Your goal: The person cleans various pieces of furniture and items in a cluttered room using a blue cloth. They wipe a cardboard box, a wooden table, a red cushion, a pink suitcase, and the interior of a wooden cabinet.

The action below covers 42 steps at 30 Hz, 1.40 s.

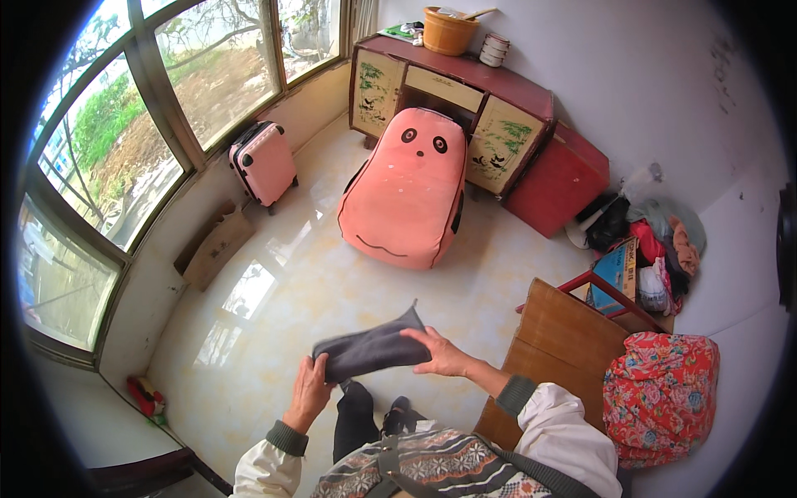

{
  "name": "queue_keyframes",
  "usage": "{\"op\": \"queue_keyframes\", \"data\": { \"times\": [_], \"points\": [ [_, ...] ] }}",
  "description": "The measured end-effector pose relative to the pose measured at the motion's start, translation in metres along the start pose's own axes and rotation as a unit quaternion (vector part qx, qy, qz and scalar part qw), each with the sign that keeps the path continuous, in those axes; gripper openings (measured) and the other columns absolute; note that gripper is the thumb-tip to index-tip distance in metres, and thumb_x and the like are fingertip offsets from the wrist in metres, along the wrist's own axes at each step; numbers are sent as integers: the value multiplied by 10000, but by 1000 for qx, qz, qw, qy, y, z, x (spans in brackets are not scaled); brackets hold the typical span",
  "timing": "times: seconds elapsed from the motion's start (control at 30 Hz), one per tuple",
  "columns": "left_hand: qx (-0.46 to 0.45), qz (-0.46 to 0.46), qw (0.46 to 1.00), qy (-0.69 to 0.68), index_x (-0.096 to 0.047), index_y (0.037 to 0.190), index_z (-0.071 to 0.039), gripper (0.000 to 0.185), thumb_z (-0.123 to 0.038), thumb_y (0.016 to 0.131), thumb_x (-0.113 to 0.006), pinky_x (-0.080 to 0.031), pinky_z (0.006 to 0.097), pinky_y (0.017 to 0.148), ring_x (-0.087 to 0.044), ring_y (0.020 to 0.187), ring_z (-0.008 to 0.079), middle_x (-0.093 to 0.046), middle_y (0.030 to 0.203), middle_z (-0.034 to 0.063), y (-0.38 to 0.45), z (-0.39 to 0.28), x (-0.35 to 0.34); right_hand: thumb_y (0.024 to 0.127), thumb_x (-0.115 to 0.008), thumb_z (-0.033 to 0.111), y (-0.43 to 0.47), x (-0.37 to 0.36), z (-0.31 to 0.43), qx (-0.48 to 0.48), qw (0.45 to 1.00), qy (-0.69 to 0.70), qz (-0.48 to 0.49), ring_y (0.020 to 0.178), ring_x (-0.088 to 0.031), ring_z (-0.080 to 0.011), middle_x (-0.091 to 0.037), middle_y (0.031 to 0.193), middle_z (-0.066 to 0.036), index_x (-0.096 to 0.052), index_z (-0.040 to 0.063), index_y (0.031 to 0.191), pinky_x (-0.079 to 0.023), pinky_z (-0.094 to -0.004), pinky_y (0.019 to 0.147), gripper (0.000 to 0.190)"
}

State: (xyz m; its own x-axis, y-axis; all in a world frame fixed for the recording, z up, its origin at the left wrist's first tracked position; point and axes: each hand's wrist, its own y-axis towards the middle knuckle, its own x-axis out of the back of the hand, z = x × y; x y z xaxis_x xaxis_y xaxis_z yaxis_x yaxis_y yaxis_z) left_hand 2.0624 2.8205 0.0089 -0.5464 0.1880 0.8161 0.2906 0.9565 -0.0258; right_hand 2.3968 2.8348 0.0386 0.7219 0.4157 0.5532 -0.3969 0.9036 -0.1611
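Note:
A folded dark grey cloth [373, 348] is stretched between my two hands, above the floor and in front of my legs. My left hand [309, 387] grips its left end, with the thumb on top. At the other end, my right hand [445, 355] pinches the cloth between thumb and fingers. One thin corner of the cloth sticks up near the right hand. Beyond it on the floor sits a large pink beanbag-like seat [408, 193] with a cartoon face on its upper part; its far side stands close against a cabinet.
The red-topped cabinet [448, 65] carries an orange bucket [449, 32] and stacked bowls [495, 50]. A pink suitcase [268, 165] and cardboard box [218, 249] stand by the windows. At right are a red chest [560, 180], a clothes pile [666, 236], a brown board [554, 348] and a floral bundle [663, 398].

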Motion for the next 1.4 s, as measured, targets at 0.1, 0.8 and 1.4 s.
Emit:
{"op": "queue_keyframes", "data": {
  "times": [0.1, 0.8, 1.4],
  "points": [
    [6, -25, 999, 38, -648, 1132, -87, 450, -4, 700, -739, -470, 455, 789, -538, 954, 385, -509, 968, 187, 6, 46, 5, 744, -682, 23, 16, -32, -26, 54, 993, -107, 0, 1079, -547, -365, -508, 1181, -182, -571, 36, 1222, -459, -424, 965, 491],
    [-279, 143, 916, -251, -658, 1175, -70, 372, -127, 823, -764, -532, 370, 814, -667, 914, 282, -695, 993, 134, 169, -134, 102, 989, -526, 181, 163, 108, 23, 138, 735, 341, -570, 957, -551, -120, -587, 992, -16, -591, 28, 1148, -478, -314, 838, 230],
    [50, 190, 819, -539, -624, 1147, 55, 517, -398, 1065, -386, -501, 309, 848, -669, 873, 174, -711, 854, 135, 409, -249, -140, 871, -609, 125, 87, 373, -47, -59, 887, -306, -340, 1170, -508, -386, -576, 1212, -216, -581, -37, 1204, -344, -449, 1067, 371]
  ]
}}
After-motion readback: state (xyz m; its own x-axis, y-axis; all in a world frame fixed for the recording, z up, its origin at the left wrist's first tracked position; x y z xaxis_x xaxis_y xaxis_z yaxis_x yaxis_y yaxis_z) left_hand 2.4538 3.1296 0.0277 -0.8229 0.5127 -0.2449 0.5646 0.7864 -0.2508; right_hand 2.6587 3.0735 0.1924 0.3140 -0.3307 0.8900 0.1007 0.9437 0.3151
